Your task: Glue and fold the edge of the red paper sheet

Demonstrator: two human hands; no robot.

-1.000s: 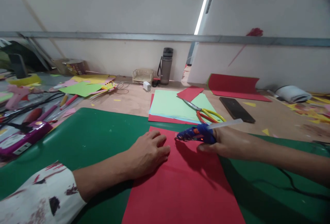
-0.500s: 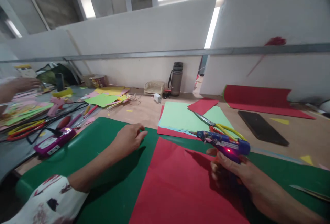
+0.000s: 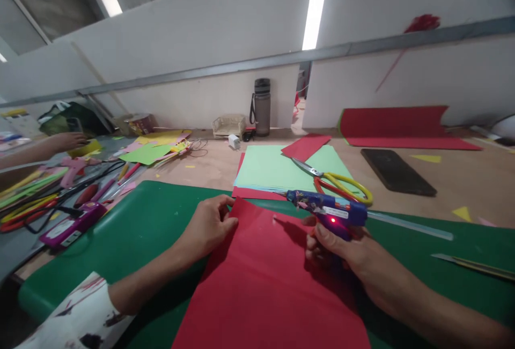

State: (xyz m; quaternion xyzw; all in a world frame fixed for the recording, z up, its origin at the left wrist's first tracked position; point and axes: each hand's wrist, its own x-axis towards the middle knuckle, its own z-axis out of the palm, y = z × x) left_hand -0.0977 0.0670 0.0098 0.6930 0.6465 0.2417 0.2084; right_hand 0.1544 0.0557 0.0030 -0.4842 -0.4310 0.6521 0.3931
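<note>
Red paper sheet (image 3: 261, 284) lies on green mat (image 3: 132, 220), its near edge cut off by the frame. Left hand (image 3: 209, 225) pinches the sheet's far left corner, fingers closed on the edge. Right hand (image 3: 341, 247) is wrapped tight around blue glue gun (image 3: 325, 212), red lamp lit, nozzle over the sheet's far edge. Gun's white label unreadable. Another person's hand (image 3: 68, 140) at the tabletop's far left edge, partly out of frame.

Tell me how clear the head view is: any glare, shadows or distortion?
Head view: bright window strip blows out; the rail bows from lens distortion; the right hand with glue gun shadows the red sheet; left hand sharp.
</note>
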